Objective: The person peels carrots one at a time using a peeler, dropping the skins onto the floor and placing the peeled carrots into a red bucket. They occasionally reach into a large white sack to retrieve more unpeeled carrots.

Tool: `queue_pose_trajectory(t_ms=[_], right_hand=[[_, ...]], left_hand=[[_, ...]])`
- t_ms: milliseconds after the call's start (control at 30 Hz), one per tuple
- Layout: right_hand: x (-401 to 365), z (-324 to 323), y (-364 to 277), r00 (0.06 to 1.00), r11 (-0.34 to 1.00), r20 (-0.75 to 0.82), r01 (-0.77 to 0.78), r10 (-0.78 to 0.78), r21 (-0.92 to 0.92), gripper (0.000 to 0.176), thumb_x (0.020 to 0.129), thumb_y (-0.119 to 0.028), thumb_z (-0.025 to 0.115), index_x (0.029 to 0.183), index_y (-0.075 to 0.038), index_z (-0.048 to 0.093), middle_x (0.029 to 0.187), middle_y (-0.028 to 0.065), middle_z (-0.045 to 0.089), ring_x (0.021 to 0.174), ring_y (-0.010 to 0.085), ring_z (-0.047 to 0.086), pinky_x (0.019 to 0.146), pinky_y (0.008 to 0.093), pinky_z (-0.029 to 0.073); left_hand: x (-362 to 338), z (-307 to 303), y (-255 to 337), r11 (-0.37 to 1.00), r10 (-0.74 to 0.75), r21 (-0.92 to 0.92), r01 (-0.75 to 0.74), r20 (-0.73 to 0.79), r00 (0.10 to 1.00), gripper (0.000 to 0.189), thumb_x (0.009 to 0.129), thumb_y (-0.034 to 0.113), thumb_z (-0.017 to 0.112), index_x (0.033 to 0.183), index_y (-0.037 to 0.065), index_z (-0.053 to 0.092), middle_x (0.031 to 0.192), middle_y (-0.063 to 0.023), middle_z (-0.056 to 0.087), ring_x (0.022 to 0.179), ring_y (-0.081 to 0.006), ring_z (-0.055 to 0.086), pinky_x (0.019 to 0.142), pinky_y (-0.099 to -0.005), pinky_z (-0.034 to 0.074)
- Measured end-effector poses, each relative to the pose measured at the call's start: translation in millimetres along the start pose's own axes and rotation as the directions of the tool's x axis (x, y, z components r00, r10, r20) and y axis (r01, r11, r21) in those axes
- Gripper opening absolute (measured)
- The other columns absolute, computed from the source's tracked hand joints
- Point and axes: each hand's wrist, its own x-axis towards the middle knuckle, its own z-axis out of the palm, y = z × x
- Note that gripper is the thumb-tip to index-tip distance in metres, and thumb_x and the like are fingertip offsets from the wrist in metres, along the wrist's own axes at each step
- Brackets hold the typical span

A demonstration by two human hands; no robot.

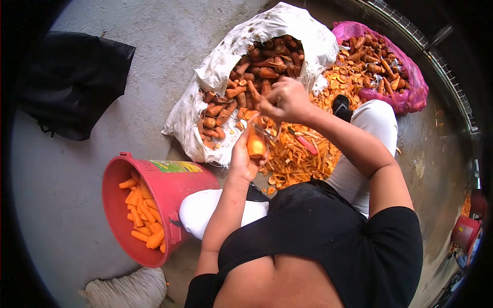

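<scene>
In the head view, my left hand [242, 160] is wrapped round a peeled orange carrot [256, 145], its thick cut end toward me. Just above it, my right hand [287, 101] is closed in a fist. A thin pale blur hangs below that fist, and I cannot make out what the fingers grip. Beneath both hands spreads a heap of carrot peels [295, 167]. A tool with a red handle [306, 144] lies on the heap. Behind the hands, an open white sack [205, 77] holds many unpeeled carrots [267, 64].
A red bucket [177, 179] with peeled carrots [146, 213] lies tilted at my left. A pink mesh sack [416, 90] of carrots stands at the back right. Black plastic [77, 82] is spread on the floor at far left, and a pale sack [128, 290] lies near the bucket.
</scene>
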Motion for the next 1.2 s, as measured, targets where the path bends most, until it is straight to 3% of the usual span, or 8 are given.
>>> queue_pose_trajectory(t_ms=[367, 500, 567, 700, 767, 833, 967, 1200], right_hand=[[-10, 21, -6, 0.995, 0.996, 0.046, 0.086, -0.086, 0.002, 0.035, 0.077, -0.019, 0.059, 0.043, -0.011, 0.056, 0.045, 0.0034, 0.052, 0.044, 0.0201, 0.048, 0.053, 0.0346, 0.039], [6, 16, 57, 0.999, 0.913, 0.045, 0.002, 0.018, -0.408, 0.039, 0.083, -0.026, 0.056, 0.047, -0.014, 0.062, 0.041, 0.0032, 0.052, 0.039, 0.0152, 0.049, 0.064, 0.0317, 0.048], [6, 12, 81, 0.989, 0.840, -0.022, -0.135, 0.145, -0.525, 0.042, 0.086, -0.029, 0.054, 0.048, -0.014, 0.063, 0.038, 0.0024, 0.049, 0.033, 0.0142, 0.046, 0.055, 0.0312, 0.047], [14, -13, 28, 0.915, 0.911, 0.132, -0.347, 0.381, -0.221, 0.044, 0.088, -0.032, 0.052, 0.049, -0.014, 0.064, 0.037, 0.0018, 0.048, 0.028, 0.0154, 0.043, 0.034, 0.0309, 0.037], [4, -7, 7, 0.935, 0.950, 0.174, -0.311, 0.308, -0.014, 0.039, 0.084, -0.029, 0.054, 0.051, -0.014, 0.066, 0.038, 0.0023, 0.048, 0.032, 0.0164, 0.045, 0.041, 0.0322, 0.041], [-5, 2, -7, 1.000, 1.000, 0.019, -0.013, 0.014, -0.020, 0.032, 0.079, -0.025, 0.058, 0.052, -0.013, 0.067, 0.040, 0.0038, 0.050, 0.038, 0.0189, 0.048, 0.050, 0.0333, 0.043], [-14, 10, -21, 0.991, 0.993, 0.061, 0.117, -0.117, 0.000, 0.026, 0.073, -0.020, 0.062, 0.048, -0.011, 0.062, 0.046, 0.0053, 0.052, 0.045, 0.0242, 0.050, 0.053, 0.0355, 0.040], [2, 13, 30, 0.988, 0.963, 0.109, -0.074, 0.106, -0.260, 0.038, 0.082, -0.024, 0.055, 0.046, -0.014, 0.061, 0.043, 0.0002, 0.052, 0.041, 0.0166, 0.047, 0.062, 0.0317, 0.046]], left_hand=[[-3, -6, -3, 0.991, -0.033, 0.131, 0.037, -0.031, 0.999, 0.037, 0.098, 0.037, 0.032, 0.099, 0.007, 0.054, 0.071, -0.0056, 0.058, 0.045, -0.0127, 0.050, 0.034, -0.0212, 0.032], [-17, 8, -3, 0.978, -0.009, 0.209, -0.010, 0.090, 0.996, 0.037, 0.099, 0.038, 0.031, 0.100, 0.007, 0.051, 0.067, -0.0052, 0.055, 0.044, -0.0114, 0.049, 0.034, -0.0214, 0.031], [-20, 11, 0, 0.981, -0.002, 0.194, -0.013, 0.076, 0.997, 0.039, 0.098, 0.041, 0.031, 0.100, 0.007, 0.051, 0.066, -0.0051, 0.054, 0.044, -0.0111, 0.048, 0.034, -0.0215, 0.030], [-13, -1, 4, 0.993, -0.005, 0.115, 0.002, 0.028, 1.000, 0.039, 0.098, 0.042, 0.033, 0.099, 0.008, 0.052, 0.069, -0.0052, 0.057, 0.044, -0.0111, 0.049, 0.034, -0.0215, 0.030], [-10, -2, 4, 0.995, -0.030, 0.097, 0.027, 0.027, 0.999, 0.038, 0.097, 0.042, 0.034, 0.100, 0.010, 0.053, 0.070, -0.0048, 0.058, 0.044, -0.0114, 0.050, 0.034, -0.0217, 0.030], [-6, -7, -1, 0.998, -0.003, 0.058, 0.001, 0.036, 0.999, 0.038, 0.097, 0.041, 0.033, 0.104, 0.008, 0.051, 0.075, -0.0067, 0.058, 0.045, -0.0132, 0.049, 0.034, -0.0216, 0.031], [-7, 8, 0, 0.997, -0.041, 0.056, 0.050, -0.142, 0.989, 0.039, 0.097, 0.041, 0.032, 0.099, 0.007, 0.052, 0.075, -0.0078, 0.058, 0.043, -0.0141, 0.046, 0.034, -0.0221, 0.030], [-14, -2, -5, 0.995, -0.059, 0.090, 0.048, 0.122, 0.991, 0.040, 0.098, 0.041, 0.031, 0.104, 0.007, 0.052, 0.068, -0.0071, 0.055, 0.040, -0.0118, 0.042, 0.035, -0.0221, 0.029]])
